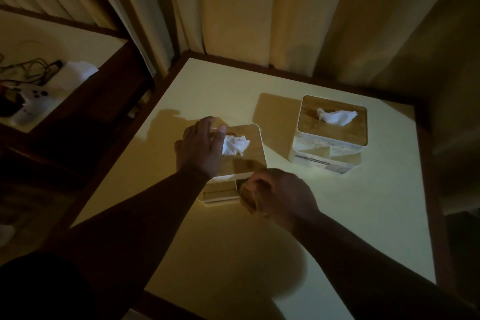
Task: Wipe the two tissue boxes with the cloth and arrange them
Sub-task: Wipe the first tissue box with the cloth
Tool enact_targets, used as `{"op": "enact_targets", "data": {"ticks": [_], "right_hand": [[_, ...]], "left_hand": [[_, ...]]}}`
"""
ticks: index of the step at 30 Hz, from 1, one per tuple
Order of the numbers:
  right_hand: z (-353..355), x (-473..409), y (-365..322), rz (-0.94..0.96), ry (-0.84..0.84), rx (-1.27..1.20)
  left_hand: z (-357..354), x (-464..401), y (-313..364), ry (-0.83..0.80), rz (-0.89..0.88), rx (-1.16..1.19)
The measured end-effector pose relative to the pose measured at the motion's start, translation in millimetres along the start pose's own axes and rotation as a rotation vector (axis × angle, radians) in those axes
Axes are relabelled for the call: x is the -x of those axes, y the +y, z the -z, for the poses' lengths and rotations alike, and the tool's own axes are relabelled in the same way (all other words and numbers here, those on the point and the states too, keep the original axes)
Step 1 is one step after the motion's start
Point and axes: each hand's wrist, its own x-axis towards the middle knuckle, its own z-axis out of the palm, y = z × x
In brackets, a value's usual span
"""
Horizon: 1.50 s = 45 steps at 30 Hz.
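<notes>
Wiping the near tissue box (pixel 242 161) now, on the pale table (pixel 350 228), close to the table's left side. Left hand (pixel 198 147) on top of the box — palm down over the lid's left half, fingers reaching to the far left corner, thumb beside the white tissue (pixel 235 145) that sticks up from the slot. Looks like a steadying hold, with fingers bent lightly over the lid. Right hand (pixel 279 196) curled tight round a bunched cloth (pixel 248 196), pressed against the front right corner of the box, down low by the front pockets.

Other tissue box (pixel 331 135) to the right and a bit farther back, well apart from the near one, with its own tissue poking up. No hand on it yet, so probably still to be wiped.

To do this step well:
- Keep the left hand pushing down, so the box does not slide.
- Rub the cloth along the front, then round each side — slow, even strokes.
- Stay off the tissue; easy to snag and pull out.
- Wipe the lid last, lifting the left hand out of the way.

Dim light here, so hard to see dust or which sides are already clean.
</notes>
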Motion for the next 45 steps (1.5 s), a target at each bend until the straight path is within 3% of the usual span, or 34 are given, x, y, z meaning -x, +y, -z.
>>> {"op": "enact_targets", "data": {"ticks": [3,7,11,13,15,20,23,27,33,35,39,45], "right_hand": [[-2.2,2.4,-4.2,0.035,-0.102,0.243],[-9.0,-3.3,-13.3,0.057,-0.231,0.391],[-2.1,-33.0,-27.9,-0.045,-0.536,0.457],[3.9,-41.3,-35.4,0.019,-0.663,0.559],[3.9,-41.4,-34.3,0.062,-0.639,0.611],[5.5,-17.2,-22.9,0.178,-0.277,0.477],[11.5,-3.4,-19.4,0.159,-0.190,0.390],[1.6,-5.4,-18.3,0.106,-0.287,0.474],[-9.5,-44.8,-28.8,-0.032,-0.586,0.567],[-14.1,-46.7,-30.6,-0.007,-0.599,0.644],[-16.5,-38.9,-27.9,0.071,-0.467,0.716],[-7.9,-47.7,-29.0,-0.037,-0.604,0.567]], "left_hand": [[-0.4,0.9,0.6,0.006,0.004,0.002],[-1.4,1.3,0.1,0.005,0.008,0.014],[-1.8,0.6,-1.5,0.008,0.008,0.010],[-1.9,0.2,-1.5,0.009,0.006,0.006],[-1.5,0.2,-1.1,0.011,0.002,0.008],[-0.6,1.2,-0.9,0.008,0.020,0.029],[-0.2,1.5,0.3,0.011,0.020,0.040],[-0.4,0.9,1.2,0.015,0.007,0.027],[-0.6,0.6,0.0,0.007,0.000,0.005],[-0.7,0.5,0.0,0.008,-0.006,0.013],[-0.4,1.5,-1.7,0.022,-0.014,0.026],[-0.2,0.8,-0.8,0.033,-0.025,0.030]]}}
